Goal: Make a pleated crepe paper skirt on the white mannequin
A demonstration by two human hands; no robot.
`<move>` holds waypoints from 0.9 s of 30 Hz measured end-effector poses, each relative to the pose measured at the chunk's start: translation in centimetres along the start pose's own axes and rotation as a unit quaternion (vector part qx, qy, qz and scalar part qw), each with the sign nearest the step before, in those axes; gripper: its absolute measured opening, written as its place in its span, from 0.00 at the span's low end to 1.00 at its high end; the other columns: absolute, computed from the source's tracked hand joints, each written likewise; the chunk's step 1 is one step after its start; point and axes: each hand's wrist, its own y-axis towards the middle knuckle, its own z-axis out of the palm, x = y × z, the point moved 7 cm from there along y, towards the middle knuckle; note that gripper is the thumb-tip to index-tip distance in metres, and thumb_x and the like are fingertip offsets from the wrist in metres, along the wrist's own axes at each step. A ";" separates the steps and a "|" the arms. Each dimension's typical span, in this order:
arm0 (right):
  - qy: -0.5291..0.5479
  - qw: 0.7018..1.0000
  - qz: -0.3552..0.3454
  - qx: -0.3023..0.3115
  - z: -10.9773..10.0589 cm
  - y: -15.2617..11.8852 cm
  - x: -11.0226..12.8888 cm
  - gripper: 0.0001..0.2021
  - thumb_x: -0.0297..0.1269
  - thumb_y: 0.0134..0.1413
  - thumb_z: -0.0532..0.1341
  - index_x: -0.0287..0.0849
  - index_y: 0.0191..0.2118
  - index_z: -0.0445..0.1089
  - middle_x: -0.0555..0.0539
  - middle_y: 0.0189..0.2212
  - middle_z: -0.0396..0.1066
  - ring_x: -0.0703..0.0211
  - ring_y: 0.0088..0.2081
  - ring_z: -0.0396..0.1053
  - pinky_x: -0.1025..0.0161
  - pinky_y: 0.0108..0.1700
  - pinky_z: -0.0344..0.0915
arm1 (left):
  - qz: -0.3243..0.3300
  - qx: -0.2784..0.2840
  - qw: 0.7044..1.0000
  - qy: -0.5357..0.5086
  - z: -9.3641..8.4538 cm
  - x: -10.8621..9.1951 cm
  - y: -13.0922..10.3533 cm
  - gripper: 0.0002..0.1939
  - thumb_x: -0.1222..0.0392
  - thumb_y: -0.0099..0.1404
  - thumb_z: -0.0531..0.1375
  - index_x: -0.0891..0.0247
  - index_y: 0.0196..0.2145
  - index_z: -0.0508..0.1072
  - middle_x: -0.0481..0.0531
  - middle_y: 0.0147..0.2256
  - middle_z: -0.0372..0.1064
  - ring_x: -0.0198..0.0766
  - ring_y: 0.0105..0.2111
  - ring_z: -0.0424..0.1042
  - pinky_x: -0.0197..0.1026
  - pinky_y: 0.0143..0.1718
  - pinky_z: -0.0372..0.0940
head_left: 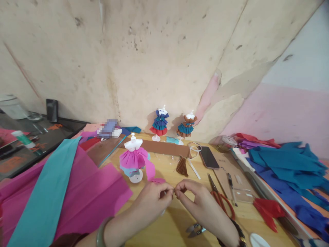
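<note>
My left hand (156, 199) and my right hand (195, 197) meet in the middle of the table, fingertips pinched and nearly touching. Whatever sits between them is too small or too hidden to make out. Just beyond the left hand stands a small white dress form (133, 143) wearing a magenta ruffled skirt (132, 159) over a light blue layer. A magenta strip (150, 168) trails from that skirt down to the back of my left hand. Orange-handled scissors (223, 200) lie beside the right hand, partly behind it. Small thread snips (195, 229) rest below it.
Two dressed mini forms, one blue and red (160, 120), one brown and teal (186, 128), stand by the wall. Magenta sheets (95, 192) and a turquoise strip (48, 192) cover the left. A phone (209, 157), brown tassel (182, 167), pen (231, 188) and teal fabric (285, 161) lie rightward.
</note>
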 end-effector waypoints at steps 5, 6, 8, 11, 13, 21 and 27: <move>-0.007 1.000 0.001 -0.005 0.0 0.0 -0.1 0.09 0.30 0.60 0.56 0.42 0.30 0.70 0.50 0.28 0.74 0.58 0.33 0.72 0.64 0.38 0.65 | 0.019 -0.016 0.998 0.066 -0.3 -1.3 -0.3 0.11 0.67 0.59 0.51 0.63 0.21 0.67 0.42 0.19 0.53 0.32 0.22 0.56 0.37 0.26 0.48; -0.007 1.000 0.001 -0.005 0.0 0.0 -0.1 0.09 0.30 0.59 0.56 0.42 0.30 0.70 0.50 0.28 0.74 0.58 0.33 0.71 0.64 0.38 0.65 | 0.020 -0.014 0.998 0.066 -0.3 -1.4 -0.4 0.11 0.67 0.59 0.51 0.63 0.21 0.67 0.42 0.19 0.53 0.32 0.22 0.56 0.37 0.26 0.48; -0.005 1.000 -0.002 -0.004 -0.2 0.0 0.1 0.09 0.30 0.59 0.55 0.42 0.29 0.70 0.50 0.28 0.73 0.58 0.32 0.71 0.64 0.38 0.65 | 0.015 -0.010 0.998 0.058 -0.3 -1.2 -0.4 0.12 0.65 0.61 0.51 0.63 0.22 0.68 0.42 0.19 0.54 0.32 0.22 0.56 0.37 0.25 0.48; 0.003 1.000 -0.003 0.001 -0.4 0.1 0.2 0.10 0.33 0.61 0.55 0.42 0.30 0.70 0.49 0.28 0.74 0.58 0.33 0.71 0.63 0.39 0.65 | 0.007 -0.006 0.999 0.041 -0.1 -0.7 -0.4 0.12 0.62 0.63 0.51 0.63 0.26 0.72 0.43 0.20 0.57 0.33 0.22 0.57 0.37 0.24 0.48; 0.008 1.000 -0.003 0.006 -0.5 0.1 0.2 0.10 0.34 0.62 0.55 0.43 0.31 0.70 0.49 0.29 0.74 0.58 0.33 0.72 0.63 0.39 0.65 | 0.001 -0.005 1.000 0.029 0.0 -0.3 -0.4 0.12 0.60 0.64 0.52 0.63 0.29 0.73 0.43 0.21 0.59 0.33 0.22 0.58 0.37 0.24 0.48; 0.012 1.000 -0.008 -0.022 -0.9 0.2 -0.2 0.06 0.33 0.61 0.56 0.43 0.35 0.70 0.49 0.31 0.74 0.58 0.35 0.72 0.63 0.40 0.66 | -0.004 -0.015 1.000 -0.014 -0.1 0.0 0.0 0.11 0.62 0.61 0.52 0.63 0.21 0.64 0.42 0.20 0.53 0.32 0.23 0.55 0.36 0.24 0.48; 0.009 1.000 -0.023 -0.005 -0.8 0.2 -0.1 0.08 0.33 0.61 0.58 0.43 0.33 0.73 0.49 0.31 0.77 0.58 0.36 0.74 0.63 0.41 0.67 | -0.009 -0.005 0.998 -0.054 0.1 0.3 0.0 0.11 0.61 0.61 0.51 0.63 0.23 0.67 0.42 0.18 0.56 0.32 0.20 0.57 0.36 0.23 0.49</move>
